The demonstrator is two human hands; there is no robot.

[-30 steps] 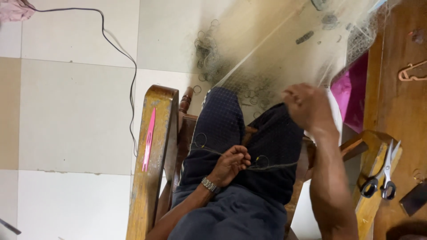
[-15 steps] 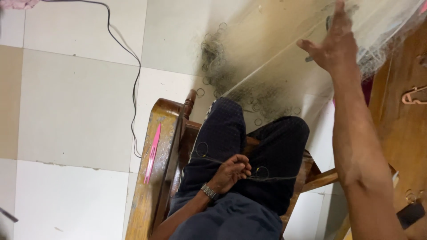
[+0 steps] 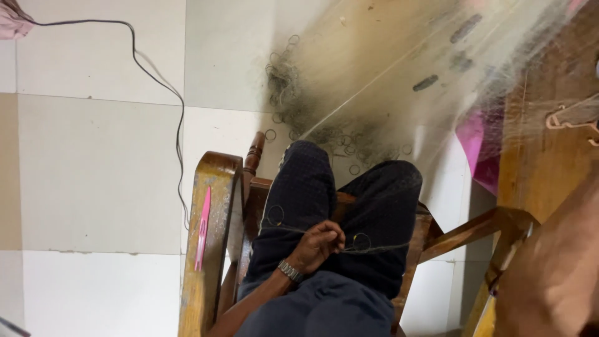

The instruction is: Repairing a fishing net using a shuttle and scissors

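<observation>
Cord (image 3: 374, 248) with small rings lies across the lap, its long axis running left to right over both dark trouser legs. Left hand (image 3: 318, 244) rests on the thigh, fingers pinched together on that cord. Right forearm (image 3: 555, 274) fills the lower right corner; its hand is out of sight. Fine netting (image 3: 399, 81) spreads over the tiled floor (image 3: 93, 175) ahead, and a pink netting needle (image 3: 202, 228) lies along the wooden chair arm (image 3: 215, 181)

- Fishing net (image 3: 399, 81), upper right: fine, translucent mesh.
- Chair arm (image 3: 209, 237), lower left: worn, varnished wood.
- Netting needle (image 3: 203, 228) on it: glossy pink plastic.
- Floor tiles (image 3: 93, 168): smooth, matt.
- Trousers (image 3: 337, 206), centre: dark cloth.
</observation>
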